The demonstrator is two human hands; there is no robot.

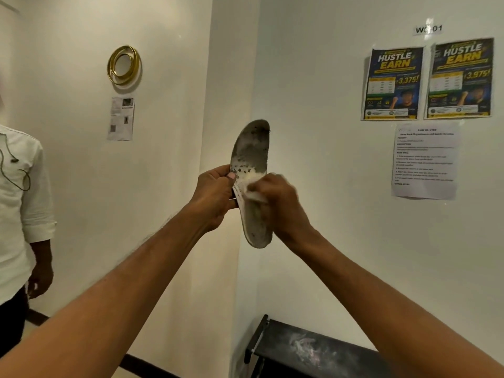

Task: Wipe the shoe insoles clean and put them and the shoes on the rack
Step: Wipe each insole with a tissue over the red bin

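Insole [252, 151], one, upright, pinched by left hand [215, 195], right hand [282, 207] clutching one white cloth [255, 196], one rack [313, 347] below.

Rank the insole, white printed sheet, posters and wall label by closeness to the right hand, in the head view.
1. insole: under the cloth in the right hand.
2. white printed sheet: on the right wall.
3. posters: above the sheet.
4. wall label: highest, above the posters.

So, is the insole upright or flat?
Upright: the left hand grips the insole, one end up, one down; the right hand presses a cloth on it.
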